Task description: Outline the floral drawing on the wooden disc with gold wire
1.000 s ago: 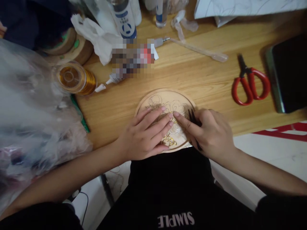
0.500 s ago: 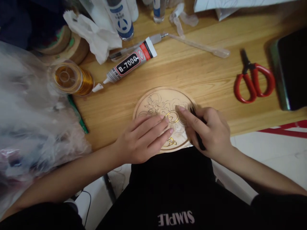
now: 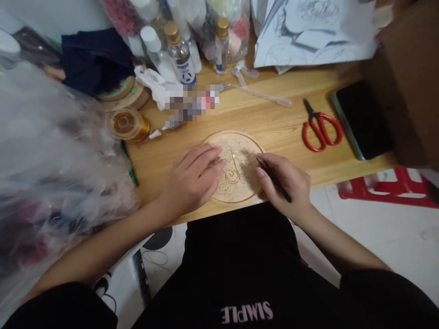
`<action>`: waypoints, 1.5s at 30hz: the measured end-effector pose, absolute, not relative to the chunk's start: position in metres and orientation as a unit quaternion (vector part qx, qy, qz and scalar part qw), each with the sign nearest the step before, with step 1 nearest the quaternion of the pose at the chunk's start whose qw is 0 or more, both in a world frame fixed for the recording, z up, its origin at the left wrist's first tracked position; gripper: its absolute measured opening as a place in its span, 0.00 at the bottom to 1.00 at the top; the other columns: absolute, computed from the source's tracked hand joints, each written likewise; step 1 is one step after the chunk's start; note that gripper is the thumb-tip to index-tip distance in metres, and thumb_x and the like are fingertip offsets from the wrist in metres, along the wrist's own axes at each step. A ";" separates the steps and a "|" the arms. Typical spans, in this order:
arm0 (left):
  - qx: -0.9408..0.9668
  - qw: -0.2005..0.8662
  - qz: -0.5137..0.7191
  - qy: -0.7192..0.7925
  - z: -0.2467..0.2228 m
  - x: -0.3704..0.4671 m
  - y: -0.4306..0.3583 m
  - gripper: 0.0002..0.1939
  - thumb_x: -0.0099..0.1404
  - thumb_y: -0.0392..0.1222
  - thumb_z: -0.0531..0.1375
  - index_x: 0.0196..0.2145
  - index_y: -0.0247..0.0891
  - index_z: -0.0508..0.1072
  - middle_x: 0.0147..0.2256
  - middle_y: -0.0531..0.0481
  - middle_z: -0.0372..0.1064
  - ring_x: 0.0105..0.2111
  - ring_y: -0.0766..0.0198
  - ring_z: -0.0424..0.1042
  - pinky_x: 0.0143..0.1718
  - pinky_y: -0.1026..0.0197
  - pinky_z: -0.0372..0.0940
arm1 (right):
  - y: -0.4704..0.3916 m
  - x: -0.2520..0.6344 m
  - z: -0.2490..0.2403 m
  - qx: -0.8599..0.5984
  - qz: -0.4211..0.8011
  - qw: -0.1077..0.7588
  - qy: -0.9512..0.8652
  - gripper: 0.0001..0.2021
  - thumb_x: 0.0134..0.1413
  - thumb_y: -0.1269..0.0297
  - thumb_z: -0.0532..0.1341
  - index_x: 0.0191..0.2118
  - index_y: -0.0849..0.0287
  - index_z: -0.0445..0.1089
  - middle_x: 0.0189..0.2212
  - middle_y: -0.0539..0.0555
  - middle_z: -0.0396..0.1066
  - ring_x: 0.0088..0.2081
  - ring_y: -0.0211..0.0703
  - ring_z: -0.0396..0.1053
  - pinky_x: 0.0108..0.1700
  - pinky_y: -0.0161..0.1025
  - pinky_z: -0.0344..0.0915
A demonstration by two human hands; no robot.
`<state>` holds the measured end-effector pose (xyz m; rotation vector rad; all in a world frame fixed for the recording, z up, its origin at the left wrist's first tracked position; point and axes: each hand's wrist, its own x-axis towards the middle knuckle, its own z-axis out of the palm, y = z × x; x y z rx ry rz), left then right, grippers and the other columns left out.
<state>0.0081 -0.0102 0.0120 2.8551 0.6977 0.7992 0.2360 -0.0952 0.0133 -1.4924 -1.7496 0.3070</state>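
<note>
A round pale wooden disc (image 3: 249,194) with line drawings lies at the table's front edge. Gold wire (image 3: 234,176) forms a spiral on it, with a tail running up toward the top. My left hand (image 3: 194,178) rests on the disc's left side, fingers spread and holding nothing visible. Black tweezers (image 3: 279,185) are gripped in my right hand (image 3: 288,183) at the disc's right edge, their tip pointing up and left over the disc.
Red-handled scissors (image 3: 322,130) and a dark phone (image 3: 365,121) lie right. A gold wire spool (image 3: 128,124), a blurred-out tube (image 3: 192,107), bottles (image 3: 183,61) and a dropper (image 3: 264,95) stand or lie behind. Plastic bags (image 3: 61,151) fill the left; papers (image 3: 308,39) lie at the back.
The disc has turned, so the spiral now sits lower with its tail upward. My right hand has shifted, and the tweezers' tip now shows past the fingers. The view takes in more of the table's back.
</note>
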 end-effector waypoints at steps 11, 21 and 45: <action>0.951 -0.027 0.227 0.209 0.015 0.013 -0.003 0.12 0.70 0.30 0.56 0.50 0.28 0.72 0.49 0.35 0.75 0.53 0.52 0.74 0.53 0.50 0.72 | -0.100 0.228 0.006 -0.609 0.138 0.436 -0.648 0.12 0.57 0.72 0.63 0.47 0.57 0.73 0.39 0.55 0.80 0.38 0.42 0.79 0.42 0.41 0.77; 0.971 -0.011 0.159 0.180 0.027 0.010 -0.032 0.19 0.73 0.47 0.57 0.51 0.28 0.73 0.52 0.35 0.75 0.54 0.46 0.74 0.52 0.47 0.72 | -0.103 0.222 0.027 -0.603 0.209 0.393 -0.662 0.17 0.55 0.74 0.66 0.50 0.54 0.76 0.45 0.56 0.79 0.47 0.47 0.78 0.49 0.46 0.77; 0.978 0.016 0.097 0.185 0.016 0.009 -0.046 0.31 0.72 0.57 0.55 0.60 0.27 0.68 0.59 0.33 0.68 0.60 0.43 0.68 0.56 0.44 0.68 | -0.099 0.220 0.027 -0.609 0.241 0.353 -0.668 0.12 0.56 0.72 0.66 0.46 0.53 0.77 0.43 0.55 0.79 0.47 0.47 0.78 0.49 0.47 0.77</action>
